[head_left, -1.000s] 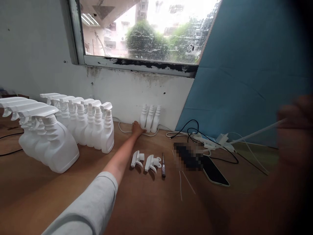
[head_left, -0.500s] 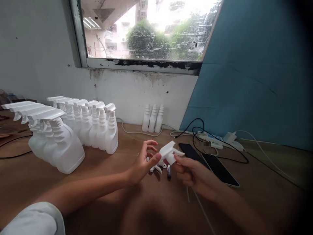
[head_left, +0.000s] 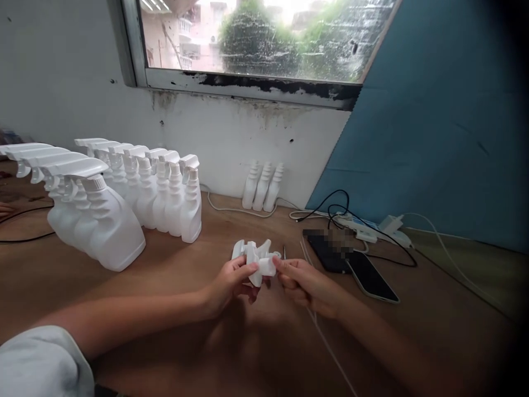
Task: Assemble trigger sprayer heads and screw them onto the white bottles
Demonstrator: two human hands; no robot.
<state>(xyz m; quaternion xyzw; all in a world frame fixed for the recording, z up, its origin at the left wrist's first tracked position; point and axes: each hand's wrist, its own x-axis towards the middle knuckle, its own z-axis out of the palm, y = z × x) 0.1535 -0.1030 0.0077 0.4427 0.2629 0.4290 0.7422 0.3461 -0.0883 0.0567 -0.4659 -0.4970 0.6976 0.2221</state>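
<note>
A white trigger sprayer head (head_left: pixel 253 263) is between my two hands above the table. My left hand (head_left: pixel 232 280) is closed round its body, thumb on top. My right hand (head_left: pixel 305 280) pinches at its collar end, with the fingers curled. Just behind it, another white sprayer head (head_left: pixel 238 249) shows partly, mostly hidden by the held one. A thin translucent tube (head_left: pixel 333 353) runs from beneath my right hand towards the front; whether it joins the held head I cannot tell. A small dark object (head_left: pixel 284 252) barely shows beyond my right fingertips.
White spray bottles with trigger heads (head_left: pixel 111 226) stand in rows at left. Three white bottles (head_left: pixel 262 187) without trigger heads stand against the wall. Two dark phones (head_left: pixel 374 278), black cables (head_left: pixel 343 199) and a power strip (head_left: pixel 363 226) lie at right. Another person's hand (head_left: pixel 5 209) shows at far left.
My left hand has closed on the sprayer head, which has turned and come slightly left and nearer. My right hand has shifted left with it. The view has tilted down.
</note>
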